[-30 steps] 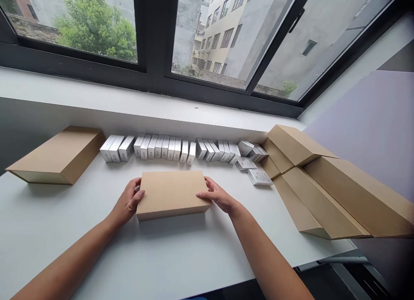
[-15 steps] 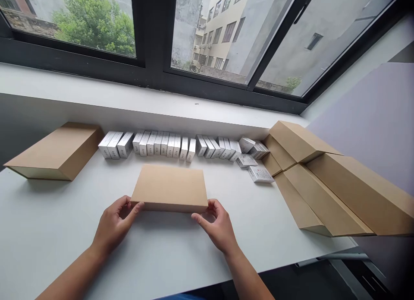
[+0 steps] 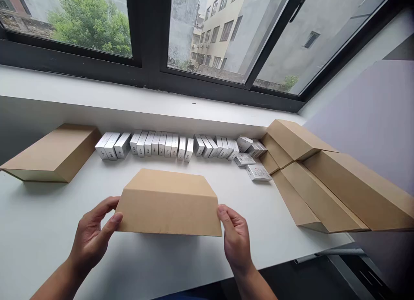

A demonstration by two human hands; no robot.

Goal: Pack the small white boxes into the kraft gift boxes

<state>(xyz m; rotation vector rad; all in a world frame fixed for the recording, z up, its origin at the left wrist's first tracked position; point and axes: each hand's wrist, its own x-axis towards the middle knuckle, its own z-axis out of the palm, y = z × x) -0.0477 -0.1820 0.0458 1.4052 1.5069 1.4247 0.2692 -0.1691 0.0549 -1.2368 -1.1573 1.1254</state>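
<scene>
I hold a flat brown cardboard box (image 3: 170, 203) between both hands, lifted off the white table (image 3: 48, 231) and tipped so its long side faces me. My left hand (image 3: 93, 235) grips its left end, thumb on the front. My right hand (image 3: 236, 239) grips its right end with the fingers curled round the corner. Behind the box, a row of several small white cartons (image 3: 155, 143) stands along the back of the table.
A second brown box (image 3: 51, 153) lies at the far left. Several long brown boxes (image 3: 323, 179) are stacked at the right, near the table's edge. Two small white cartons (image 3: 257, 171) lie flat beside them. A window sill and dark window frame run along the back.
Both hands slid from the box's far sides to its near corners, then lifted it toward me and tipped it up, so its side panel now shows.
</scene>
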